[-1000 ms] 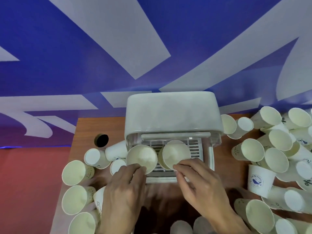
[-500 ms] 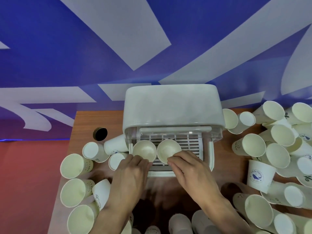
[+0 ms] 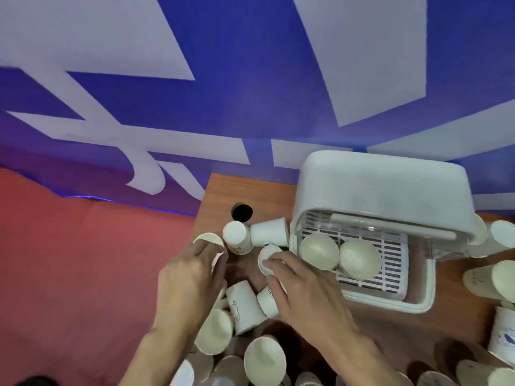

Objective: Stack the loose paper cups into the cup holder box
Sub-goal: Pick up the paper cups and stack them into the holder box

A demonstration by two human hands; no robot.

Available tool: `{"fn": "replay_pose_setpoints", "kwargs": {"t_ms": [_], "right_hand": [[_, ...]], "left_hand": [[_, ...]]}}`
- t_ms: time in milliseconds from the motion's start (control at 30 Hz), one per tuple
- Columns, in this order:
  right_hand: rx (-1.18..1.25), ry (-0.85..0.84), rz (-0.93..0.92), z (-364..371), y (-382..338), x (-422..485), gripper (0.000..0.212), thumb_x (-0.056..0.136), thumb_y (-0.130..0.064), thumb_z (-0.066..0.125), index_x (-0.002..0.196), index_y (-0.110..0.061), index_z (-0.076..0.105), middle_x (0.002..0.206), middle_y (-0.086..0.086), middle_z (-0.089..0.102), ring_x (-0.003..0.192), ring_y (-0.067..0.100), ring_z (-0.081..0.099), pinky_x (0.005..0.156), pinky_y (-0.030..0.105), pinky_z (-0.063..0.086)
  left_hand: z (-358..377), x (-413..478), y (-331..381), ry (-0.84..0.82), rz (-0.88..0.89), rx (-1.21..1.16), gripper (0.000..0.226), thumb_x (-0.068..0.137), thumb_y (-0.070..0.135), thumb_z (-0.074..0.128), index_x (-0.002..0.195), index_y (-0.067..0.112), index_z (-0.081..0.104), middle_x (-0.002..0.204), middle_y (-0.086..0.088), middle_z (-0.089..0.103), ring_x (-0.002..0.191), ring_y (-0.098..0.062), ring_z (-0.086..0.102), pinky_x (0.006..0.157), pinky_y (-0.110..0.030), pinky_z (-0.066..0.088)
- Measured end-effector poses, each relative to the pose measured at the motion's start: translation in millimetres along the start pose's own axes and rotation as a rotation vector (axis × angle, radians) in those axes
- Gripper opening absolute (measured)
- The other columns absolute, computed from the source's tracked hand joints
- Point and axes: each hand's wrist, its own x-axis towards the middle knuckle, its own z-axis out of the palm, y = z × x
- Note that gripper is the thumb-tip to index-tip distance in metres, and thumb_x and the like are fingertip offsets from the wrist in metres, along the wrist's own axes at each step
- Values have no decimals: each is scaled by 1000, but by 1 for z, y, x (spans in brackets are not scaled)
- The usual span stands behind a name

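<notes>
In the head view, both hands have left the white plastic cup holder box (image 3: 418, 300) with its raised lid. Half a second ago their fingertips were at its front edge, on the two cream paper cups (image 3: 319, 250) in its slatted tray. Those two cups now lie untouched in the box, on their sides, mouths outward and touching each other. The view has also swung, so the box now sits to the right rather than in the middle. The left hand (image 3: 189, 280) has gone well to the left of the box and covers a cream-rimmed paper cup (image 3: 209, 238), fingers bent over it. Whether it has actually gripped the cup cannot be told. The right hand (image 3: 303, 288) is just left of the box's front corner, with its forefinger and thumb curled round a small white paper cup (image 3: 267, 256) in what looks like a pinch. More loose paper cups (image 3: 242, 307) lie heaped left of and in front of the box on the brown wooden table (image 3: 223, 196), and others lie to the right of the box. This suggests one pair has been delivered and the next pair is being picked up. Most of the stacking is still to do, and the two cups in the box lie side by side, not nested.
</notes>
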Motion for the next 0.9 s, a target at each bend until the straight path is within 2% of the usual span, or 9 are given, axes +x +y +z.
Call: {"fn": "replay_pose_setpoints", "kwargs": {"t_ms": [100,233,333,433,533,600,667,733,900], "right_hand": [[-74,-62,-53,24,-22,40,30,79,-19,76,106,-28,65,108,-13,62,71,11,67,47,31,46],[-159,-176,-166,54,-35,81,34,76,-12,73,104,-28,63,108,-12,61,74,15,65,48,29,33],[-225,-310,-292,71,-40,97,41,68,-1,68,98,-28,63,106,-11,61,75,15,64,48,27,15],[-333,-368,-358,80,-39,101,38,58,0,70,84,-28,65,91,-10,62,67,13,62,52,25,-4],[-350,-413,-354,90,-36,99,38,57,3,70,81,-25,65,84,-9,62,64,16,61,51,25,-3],[-368,-394,-328,93,-37,100,36,54,1,75,75,-26,65,75,-9,60,60,15,59,52,24,-4],[-364,-360,-310,95,-38,99,34,52,-1,79,68,-27,62,69,-8,57,56,15,55,53,24,-5],[-339,-326,-298,96,-40,97,35,51,-2,81,63,-25,59,64,-6,54,52,16,54,52,25,-4],[-281,-168,-282,88,-44,92,27,62,-9,79,65,-26,59,64,-5,53,53,15,54,50,26,3]], "left_hand": [[2,1,-37,-72,-122,-21,12,80,23,83,88,25,74,88,11,70,65,-26,66,50,-30,46],[11,-8,-60,-132,-169,-97,10,82,25,78,89,30,73,89,14,69,62,-21,65,49,-31,49],[19,-26,-73,-252,66,-159,22,73,14,78,86,30,72,89,18,68,69,-11,66,50,-27,51],[31,-38,-92,-425,343,-62,31,68,7,66,87,31,69,87,15,64,75,-12,64,54,-28,52],[33,-34,-102,-447,483,19,38,66,14,41,83,33,70,79,14,65,65,-13,61,49,-25,48],[35,-29,-104,-469,574,94,40,65,17,35,80,32,69,77,13,66,63,-13,61,49,-24,45],[39,-26,-107,-501,643,134,23,64,18,57,79,32,69,80,12,67,66,-12,63,51,-25,46],[44,-23,-109,-508,668,134,25,53,21,81,73,31,70,78,12,66,67,-11,63,50,-24,47],[33,-21,-104,-392,624,98,32,49,14,87,67,29,66,71,10,61,63,-15,58,48,-27,44]]}}
